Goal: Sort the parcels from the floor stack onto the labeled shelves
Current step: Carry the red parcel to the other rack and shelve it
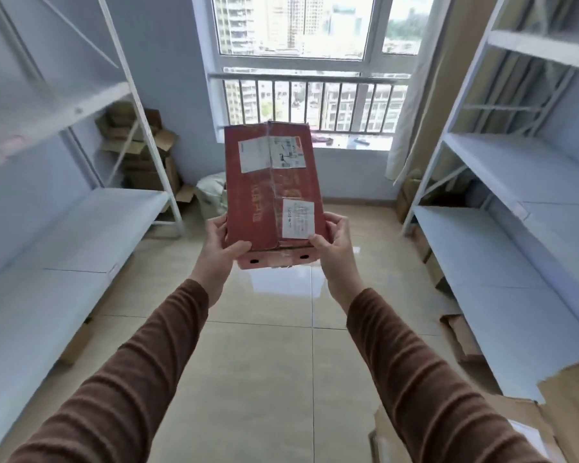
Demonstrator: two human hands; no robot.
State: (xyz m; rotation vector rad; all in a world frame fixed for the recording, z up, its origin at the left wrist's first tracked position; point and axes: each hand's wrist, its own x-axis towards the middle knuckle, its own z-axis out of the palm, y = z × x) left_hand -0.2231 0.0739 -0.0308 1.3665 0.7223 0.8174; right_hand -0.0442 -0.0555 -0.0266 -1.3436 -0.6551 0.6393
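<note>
A flat red cardboard parcel [273, 192] with white paper labels is held up over the tiled floor, between the white metal shelf racks on the left [64, 208] and right [502, 208]. The left hand [223, 247] and right hand [333, 243] clamp its near corners, thumbs on top, fingers curled underneath.

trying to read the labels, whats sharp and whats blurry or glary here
Head view: the red parcel is fairly sharp, but the print on its white labels stays too small to read; the shelves smear and bow at the edges; window light glares on the floor tiles.
</note>
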